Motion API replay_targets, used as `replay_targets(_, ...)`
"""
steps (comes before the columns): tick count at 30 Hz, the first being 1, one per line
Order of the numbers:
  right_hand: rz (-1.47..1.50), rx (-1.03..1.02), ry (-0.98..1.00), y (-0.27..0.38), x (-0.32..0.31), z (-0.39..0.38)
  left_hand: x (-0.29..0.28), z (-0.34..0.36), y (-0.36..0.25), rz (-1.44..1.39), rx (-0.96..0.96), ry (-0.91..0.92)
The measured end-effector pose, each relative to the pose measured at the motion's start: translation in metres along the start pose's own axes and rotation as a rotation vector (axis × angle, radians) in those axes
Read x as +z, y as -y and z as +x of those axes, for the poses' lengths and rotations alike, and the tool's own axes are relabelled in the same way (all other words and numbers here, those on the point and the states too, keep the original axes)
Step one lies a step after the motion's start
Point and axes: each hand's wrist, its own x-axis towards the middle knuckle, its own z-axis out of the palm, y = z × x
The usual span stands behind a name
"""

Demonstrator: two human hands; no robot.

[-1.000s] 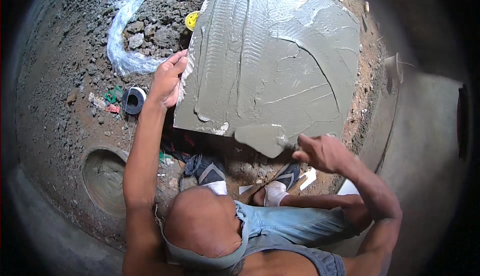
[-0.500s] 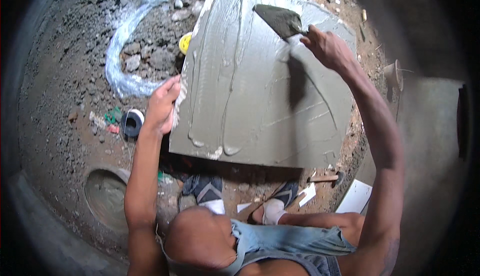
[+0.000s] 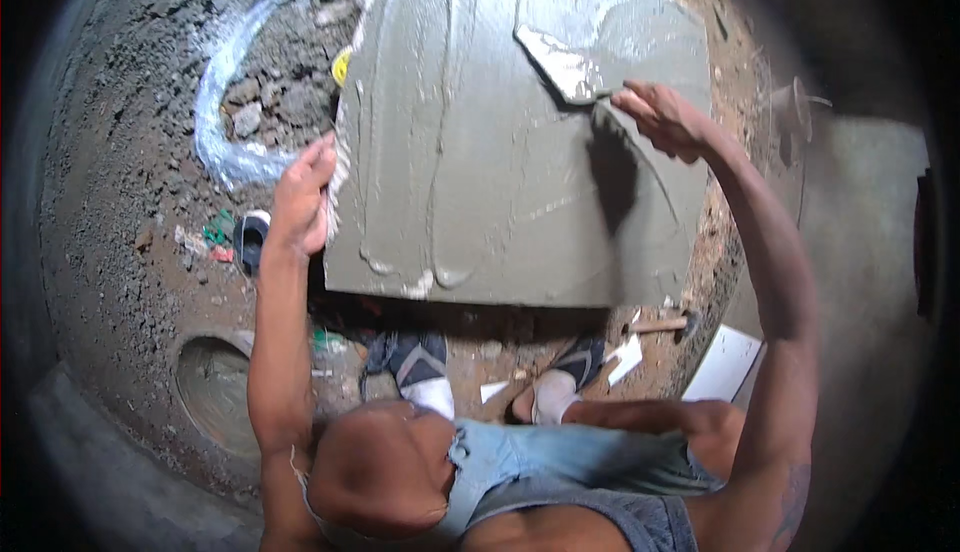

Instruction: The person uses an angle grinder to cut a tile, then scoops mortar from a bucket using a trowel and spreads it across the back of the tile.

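A large flat slab (image 3: 480, 182) coated with wet grey mortar fills the middle of the view, its smeared surface marked by ridges. My right hand (image 3: 662, 120) is closed round the handle of a pointed trowel (image 3: 560, 64). The shiny blade lies over the mortar at the upper right of the slab, its tip toward the far left. Whether the whole blade touches the mortar I cannot tell. At the slab's left edge my left hand (image 3: 306, 197) grips the rough, mortar-crusted rim, fingers bent over it.
Left of the slab lie a curved bundle of clear plastic (image 3: 215, 112), stones (image 3: 246, 120) and a dark roll (image 3: 250, 240). A round tub with mortar residue (image 3: 215, 392) stands at lower left. Near my feet are a hammer (image 3: 660, 325) and a white tile piece (image 3: 722, 364).
The trowel has moved nearer and its blade has tilted, now shining brightly where it looked dark grey. My left hand still holds the slab's edge. The whole view has shifted slightly.
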Motion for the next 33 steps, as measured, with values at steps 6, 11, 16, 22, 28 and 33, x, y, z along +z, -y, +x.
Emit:
replay_targets(6,-0.148,-0.076,0.219,-0.032,0.116,-0.134,-0.007,0.004,0.004,-0.063,-0.017,0.027)
replay_targets(11,-0.475,-0.078,0.284,-0.021,0.136,-0.194,-0.003,0.003,0.0,-0.084,-0.016,0.071)
replay_targets(16,-0.754,-0.202,-0.049,-0.038,0.113,-0.152,0.0,0.002,0.0,-0.033,-0.006,0.012)
replay_targets(22,-0.56,-0.269,-0.393,-0.066,0.023,-0.038,-0.001,0.0,0.0,-0.061,-0.016,0.067)
replay_targets(28,-0.537,-0.131,-0.524,-0.065,-0.066,0.063,0.006,-0.001,-0.004,-0.004,0.004,0.005)
replay_targets(33,0.01,0.143,-0.382,-0.06,-0.082,0.07,0.003,0.001,-0.004,-0.008,-0.025,0.021)
